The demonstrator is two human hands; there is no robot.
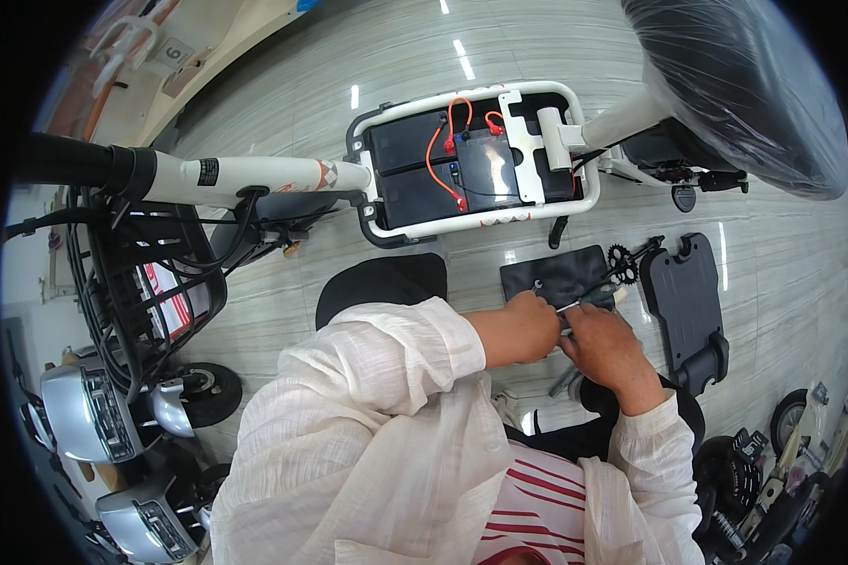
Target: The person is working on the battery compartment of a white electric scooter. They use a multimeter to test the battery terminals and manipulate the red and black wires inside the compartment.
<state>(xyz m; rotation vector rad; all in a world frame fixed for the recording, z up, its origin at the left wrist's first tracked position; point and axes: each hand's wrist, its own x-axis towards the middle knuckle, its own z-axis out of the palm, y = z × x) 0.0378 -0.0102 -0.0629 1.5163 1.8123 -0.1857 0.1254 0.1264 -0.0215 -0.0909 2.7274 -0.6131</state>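
Close together over the floor, my left hand [534, 325] and my right hand [605, 344] are both closed, fingers curled. A small metal ring-shaped end [537, 284] shows just beyond my left fingers; whether that hand holds it is hidden. A thin silver shaft [567, 306] shows between the hands, beside a dark green piece [590, 296] at my right fingertips. What either hand grips cannot be made out. Beyond them lie a black flat sheet [528, 273] and a black crank with chainring [622, 261]. Ahead stands a white bike frame [476, 223] holding black batteries [415, 193] with orange wires [431, 155].
A black plastic cover [688, 306] lies at right. The plastic-wrapped saddle [740, 89] juts in at upper right. At left are a black basket [165, 250] and silver vehicle fronts [89, 414]. Assorted parts and a small wheel [790, 421] crowd the lower right.
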